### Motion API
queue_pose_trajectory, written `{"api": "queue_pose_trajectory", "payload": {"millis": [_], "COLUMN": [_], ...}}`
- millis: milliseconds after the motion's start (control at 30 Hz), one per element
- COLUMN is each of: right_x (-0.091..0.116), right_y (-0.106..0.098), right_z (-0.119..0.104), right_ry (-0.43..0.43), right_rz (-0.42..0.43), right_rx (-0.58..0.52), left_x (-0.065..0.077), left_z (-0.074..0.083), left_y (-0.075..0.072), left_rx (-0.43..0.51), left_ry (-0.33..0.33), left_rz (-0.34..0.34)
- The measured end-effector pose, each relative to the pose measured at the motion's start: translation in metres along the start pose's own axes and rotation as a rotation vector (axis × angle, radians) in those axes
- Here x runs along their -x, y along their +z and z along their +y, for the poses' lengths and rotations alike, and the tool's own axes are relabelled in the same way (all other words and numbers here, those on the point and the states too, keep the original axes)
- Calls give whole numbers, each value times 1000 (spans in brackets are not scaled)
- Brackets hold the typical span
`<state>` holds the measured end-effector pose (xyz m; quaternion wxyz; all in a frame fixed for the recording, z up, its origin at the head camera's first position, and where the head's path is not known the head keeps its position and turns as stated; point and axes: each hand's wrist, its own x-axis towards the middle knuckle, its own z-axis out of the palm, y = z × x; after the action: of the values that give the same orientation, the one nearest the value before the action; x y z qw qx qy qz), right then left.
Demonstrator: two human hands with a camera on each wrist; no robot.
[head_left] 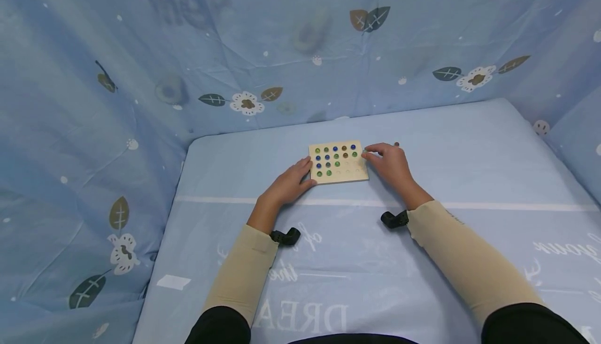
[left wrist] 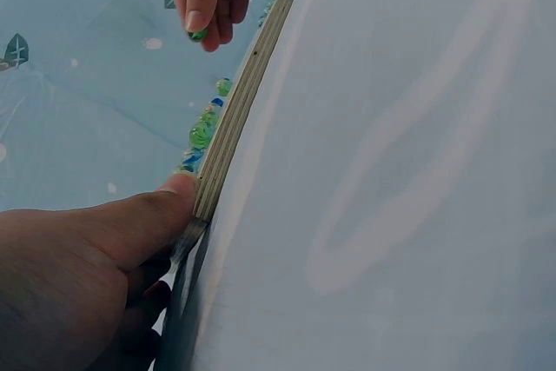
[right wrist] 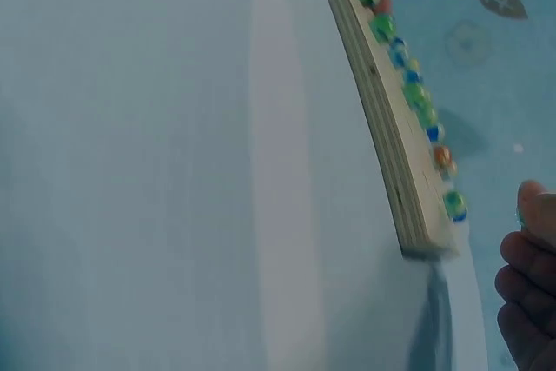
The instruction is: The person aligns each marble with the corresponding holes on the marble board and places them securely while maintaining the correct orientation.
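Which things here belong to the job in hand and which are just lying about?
Part of the job: wooden board, touched by the left hand; marbles sitting on it; green marble pinched by the right hand.

Lying about or background: white rectangular patch, printed sheet, floral backdrop.

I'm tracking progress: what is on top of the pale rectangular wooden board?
Shiny round green, blue and brown marbles sit in rows on the board; none show at its near right corner. What lies directly beneath each marble is covered.
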<state>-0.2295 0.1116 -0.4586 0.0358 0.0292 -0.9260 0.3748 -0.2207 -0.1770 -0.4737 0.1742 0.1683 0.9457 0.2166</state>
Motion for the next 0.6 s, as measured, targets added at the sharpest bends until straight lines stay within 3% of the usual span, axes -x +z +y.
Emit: {"api": "queue_pose_trajectory", "payload": {"millis": [200,600], "right_x": [4,7], "right_y": [15,34], "right_z": [-12,-21], "right_ry": [-21,-89], "right_rz": [-77,-134], "right_rx": [-35,-65], "left_x": [1,1], "left_z": [1,0], "left_y": [-1,-2], "left_rx": [7,0], "left_ry": [9,18], "left_rz": [0,-5]}}
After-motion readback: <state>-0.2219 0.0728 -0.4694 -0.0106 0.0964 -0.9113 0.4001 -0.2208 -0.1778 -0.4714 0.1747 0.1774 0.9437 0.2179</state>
